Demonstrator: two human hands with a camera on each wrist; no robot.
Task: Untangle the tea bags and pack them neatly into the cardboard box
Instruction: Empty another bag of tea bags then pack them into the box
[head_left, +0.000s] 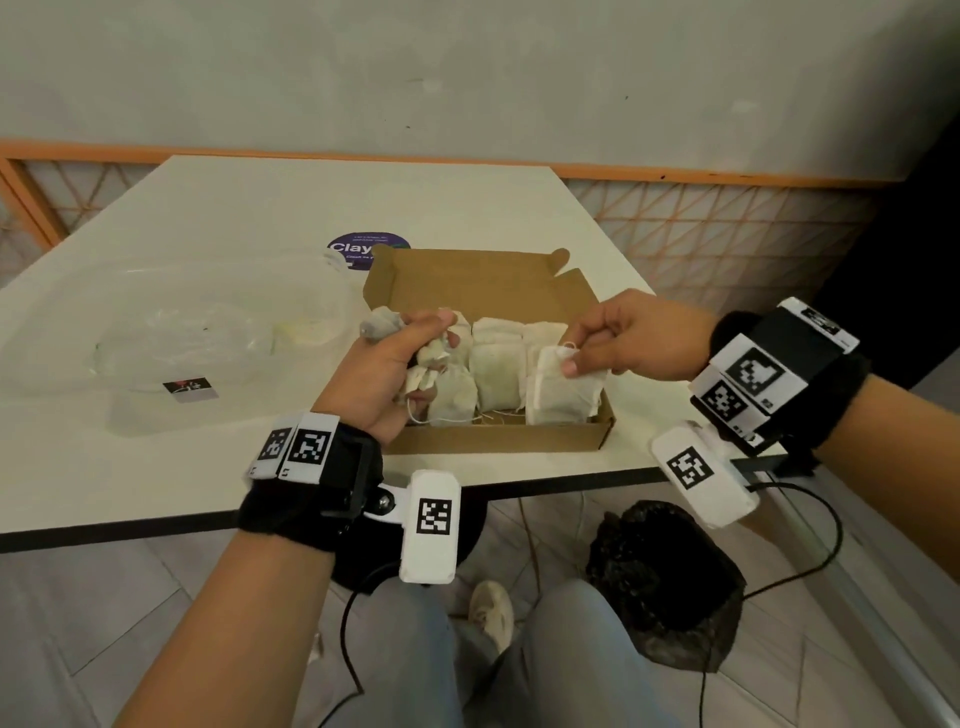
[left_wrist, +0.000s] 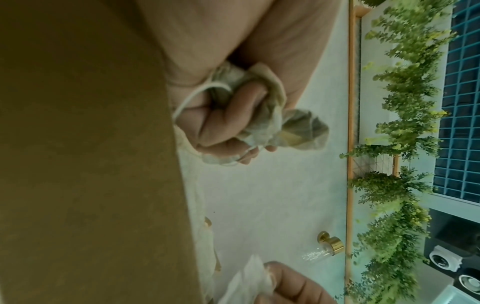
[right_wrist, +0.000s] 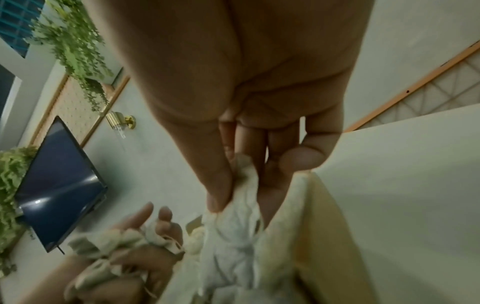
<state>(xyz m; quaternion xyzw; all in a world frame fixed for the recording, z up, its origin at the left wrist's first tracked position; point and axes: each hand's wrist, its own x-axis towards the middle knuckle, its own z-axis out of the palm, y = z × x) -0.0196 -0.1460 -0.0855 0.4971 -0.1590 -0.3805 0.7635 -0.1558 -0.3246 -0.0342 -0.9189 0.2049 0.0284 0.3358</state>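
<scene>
White bench (head_left: 218, 218) against a pale wall with orange lattice trim; purple sticker (head_left: 363, 248) just behind the cardboard box (head_left: 498, 439), crumpled clear plastic bag (head_left: 208, 332) left of the box. Box open, rows of packed tea bags (head_left: 496, 371) inside. Left hand (head_left: 387, 374) clenched around a tangled clump of tea bags (left_wrist: 291, 127) over the box's left side. Right hand (head_left: 631, 338) pinching a single freed tea bag (head_left: 563, 389) above the box's right row. Packing step apparently under way; next, probably lowering it flat into the row, string tucked.
</scene>
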